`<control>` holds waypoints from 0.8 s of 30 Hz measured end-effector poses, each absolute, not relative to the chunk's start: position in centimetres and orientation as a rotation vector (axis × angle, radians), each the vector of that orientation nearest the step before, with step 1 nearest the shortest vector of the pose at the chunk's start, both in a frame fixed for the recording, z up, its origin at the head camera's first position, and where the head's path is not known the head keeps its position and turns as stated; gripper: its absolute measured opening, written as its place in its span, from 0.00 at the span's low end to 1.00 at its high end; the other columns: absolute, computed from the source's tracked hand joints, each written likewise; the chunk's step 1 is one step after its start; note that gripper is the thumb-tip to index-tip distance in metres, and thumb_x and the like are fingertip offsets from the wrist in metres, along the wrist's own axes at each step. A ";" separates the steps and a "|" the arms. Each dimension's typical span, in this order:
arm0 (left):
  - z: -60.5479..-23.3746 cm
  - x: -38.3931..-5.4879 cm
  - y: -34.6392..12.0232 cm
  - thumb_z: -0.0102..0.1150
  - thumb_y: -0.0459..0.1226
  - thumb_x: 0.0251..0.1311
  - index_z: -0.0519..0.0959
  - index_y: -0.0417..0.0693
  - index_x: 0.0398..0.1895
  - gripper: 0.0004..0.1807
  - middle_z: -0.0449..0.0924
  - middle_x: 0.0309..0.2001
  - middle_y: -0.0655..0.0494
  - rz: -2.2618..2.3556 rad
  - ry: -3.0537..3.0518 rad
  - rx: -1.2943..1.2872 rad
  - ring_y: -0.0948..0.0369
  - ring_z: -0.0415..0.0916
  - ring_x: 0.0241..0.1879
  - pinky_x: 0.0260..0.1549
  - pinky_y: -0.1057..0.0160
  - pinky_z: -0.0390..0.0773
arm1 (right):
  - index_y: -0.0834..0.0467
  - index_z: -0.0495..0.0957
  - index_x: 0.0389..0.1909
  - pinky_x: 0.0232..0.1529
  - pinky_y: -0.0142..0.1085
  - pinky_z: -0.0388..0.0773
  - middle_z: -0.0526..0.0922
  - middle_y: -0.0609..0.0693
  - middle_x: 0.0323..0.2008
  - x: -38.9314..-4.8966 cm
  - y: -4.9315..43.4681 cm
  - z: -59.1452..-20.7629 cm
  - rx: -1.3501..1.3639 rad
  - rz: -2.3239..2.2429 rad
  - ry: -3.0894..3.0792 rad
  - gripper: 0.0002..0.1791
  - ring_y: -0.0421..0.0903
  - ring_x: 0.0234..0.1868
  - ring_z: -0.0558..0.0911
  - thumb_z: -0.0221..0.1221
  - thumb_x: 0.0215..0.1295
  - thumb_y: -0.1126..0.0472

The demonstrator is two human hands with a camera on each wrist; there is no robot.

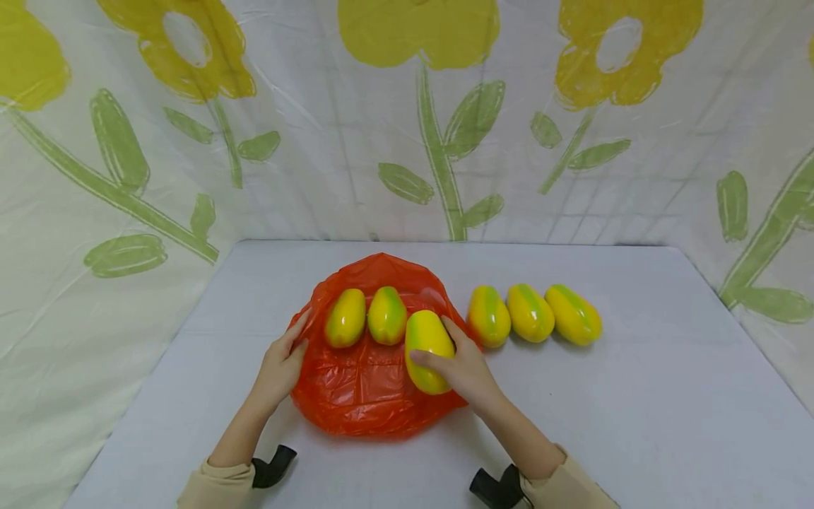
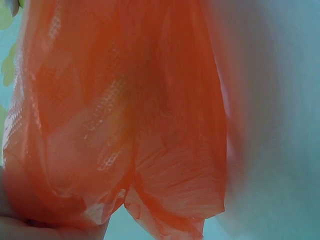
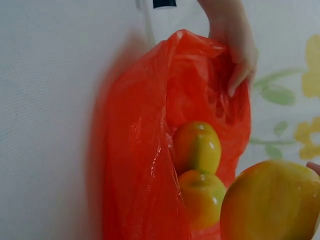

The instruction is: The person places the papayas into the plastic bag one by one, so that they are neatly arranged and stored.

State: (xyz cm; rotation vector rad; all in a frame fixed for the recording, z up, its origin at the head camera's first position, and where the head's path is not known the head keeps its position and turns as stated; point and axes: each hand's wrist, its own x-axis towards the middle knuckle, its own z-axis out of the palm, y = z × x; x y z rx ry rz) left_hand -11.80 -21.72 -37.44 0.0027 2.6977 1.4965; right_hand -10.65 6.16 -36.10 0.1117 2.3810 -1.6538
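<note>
A red plastic bag lies spread on the table with its mouth wide. My left hand pinches the bag's left rim, thumb inside and fingers outside; the right wrist view shows this left hand at the far rim. Two glossy yellow papayas with green streaks rest side by side in the bag. Over the bag's right side, my right hand grips another yellow-green papaya, thumb across its front. The left wrist view is mostly filled by the bag's outer wall.
Three more papayas stand in a row on the white table, just right of the bag. A flower-printed curtain hangs behind and at both sides. Black wrist devices sit at my sleeves.
</note>
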 end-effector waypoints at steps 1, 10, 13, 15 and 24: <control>-37.4 -11.8 -21.7 0.36 0.27 0.71 0.53 0.41 0.75 0.29 0.54 0.71 0.33 1.493 2.697 0.002 0.38 0.50 0.71 0.65 0.39 0.56 | 0.62 0.56 0.74 0.55 0.53 0.75 0.69 0.60 0.62 -10.8 6.1 -36.1 0.111 -1.651 2.381 0.47 0.56 0.55 0.72 0.66 0.58 0.48; -37.6 -11.9 -21.7 0.36 0.27 0.71 0.53 0.41 0.75 0.29 0.54 0.71 0.33 1.480 2.697 -0.007 0.38 0.50 0.71 0.65 0.40 0.56 | 0.57 0.54 0.75 0.59 0.53 0.72 0.68 0.59 0.65 -12.7 6.1 -35.8 0.107 -1.662 2.368 0.48 0.56 0.57 0.71 0.66 0.58 0.47; -37.6 -11.9 -21.7 0.37 0.27 0.71 0.53 0.42 0.76 0.29 0.55 0.71 0.33 1.481 2.692 -0.005 0.38 0.51 0.71 0.65 0.39 0.57 | 0.54 0.54 0.76 0.59 0.53 0.72 0.68 0.60 0.65 -13.2 6.1 -35.6 0.117 -1.677 2.350 0.48 0.57 0.58 0.71 0.67 0.58 0.48; -37.6 -11.9 -21.7 0.37 0.27 0.71 0.53 0.42 0.75 0.29 0.55 0.71 0.33 1.479 2.698 -0.003 0.38 0.51 0.70 0.65 0.39 0.57 | 0.54 0.54 0.76 0.59 0.53 0.71 0.68 0.60 0.65 -13.4 6.1 -35.6 0.121 -1.658 2.362 0.48 0.57 0.58 0.71 0.66 0.58 0.47; -37.5 -11.9 -21.7 0.36 0.27 0.71 0.53 0.40 0.75 0.29 0.54 0.72 0.33 1.490 2.704 0.000 0.38 0.50 0.71 0.65 0.40 0.56 | 0.52 0.54 0.76 0.57 0.52 0.73 0.70 0.59 0.63 -14.2 5.7 -35.6 0.156 -1.624 2.364 0.48 0.57 0.56 0.72 0.67 0.58 0.47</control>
